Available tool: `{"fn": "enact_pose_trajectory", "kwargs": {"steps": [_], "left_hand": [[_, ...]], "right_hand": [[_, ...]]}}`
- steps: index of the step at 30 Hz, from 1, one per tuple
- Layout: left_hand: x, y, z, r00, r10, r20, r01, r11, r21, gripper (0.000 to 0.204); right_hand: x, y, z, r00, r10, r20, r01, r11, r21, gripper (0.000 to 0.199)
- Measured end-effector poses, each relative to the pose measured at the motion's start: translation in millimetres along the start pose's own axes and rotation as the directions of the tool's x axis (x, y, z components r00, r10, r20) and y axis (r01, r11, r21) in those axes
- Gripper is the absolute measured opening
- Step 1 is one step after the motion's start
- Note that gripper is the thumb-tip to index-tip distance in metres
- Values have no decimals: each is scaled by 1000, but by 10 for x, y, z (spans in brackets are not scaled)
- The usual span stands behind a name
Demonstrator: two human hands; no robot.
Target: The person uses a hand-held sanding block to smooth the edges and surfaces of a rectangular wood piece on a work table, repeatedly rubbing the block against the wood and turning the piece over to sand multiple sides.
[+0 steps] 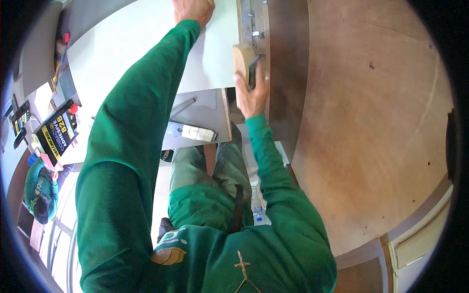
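Seen from the head camera, a person in a green long-sleeved top is working at a pale white panel (146,53) lying across a bench. The left hand (193,10) is pressing flat on the panel's far part near the top edge of the frame; its fingers are cut off by the picture's rim, so whether they are spread cannot be told. The right hand (251,93) is gripping a small wooden block (243,58), the fingers curled together around its dark underside and the thumb lying along the near side. The block is sitting at the panel's right edge, touching a grey metal strip (254,24) that is running between the panel and a dark brown board (288,68). A large brown plywood sheet (371,122) is filling the right of the frame. At the left, a black and yellow adhesive can (56,134) is standing on the bench, and another person in green (41,190) is crouching below it.
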State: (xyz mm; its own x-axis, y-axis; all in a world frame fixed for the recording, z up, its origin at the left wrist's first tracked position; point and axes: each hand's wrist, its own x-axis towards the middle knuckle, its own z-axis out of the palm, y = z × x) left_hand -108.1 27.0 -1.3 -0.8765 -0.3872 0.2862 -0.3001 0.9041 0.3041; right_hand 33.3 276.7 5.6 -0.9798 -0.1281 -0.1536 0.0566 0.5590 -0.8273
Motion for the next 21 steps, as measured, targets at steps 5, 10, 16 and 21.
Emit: {"fn": "enact_pose_trajectory", "kwargs": {"steps": [5,10,16,21], "left_hand": [[-28,-8,84,998,38,-43,-38,999,-12,34],[19,212,47,999,31,19,-29,995,-91,34],[37,2,143,997,-22,69,33,986,-164,35],[-204,-48,182,804,595,0,-561,757,-334,30]], "right_hand": [[625,-175,95,999,-36,-10,36,999,-1,84],[745,97,57,998,-53,-33,52,998,-22,87],[-876,443,-438,992,127,11,-126,990,-57,84],[-1348,998,-707,933,316,-173,-325,945,-26,52]]}}
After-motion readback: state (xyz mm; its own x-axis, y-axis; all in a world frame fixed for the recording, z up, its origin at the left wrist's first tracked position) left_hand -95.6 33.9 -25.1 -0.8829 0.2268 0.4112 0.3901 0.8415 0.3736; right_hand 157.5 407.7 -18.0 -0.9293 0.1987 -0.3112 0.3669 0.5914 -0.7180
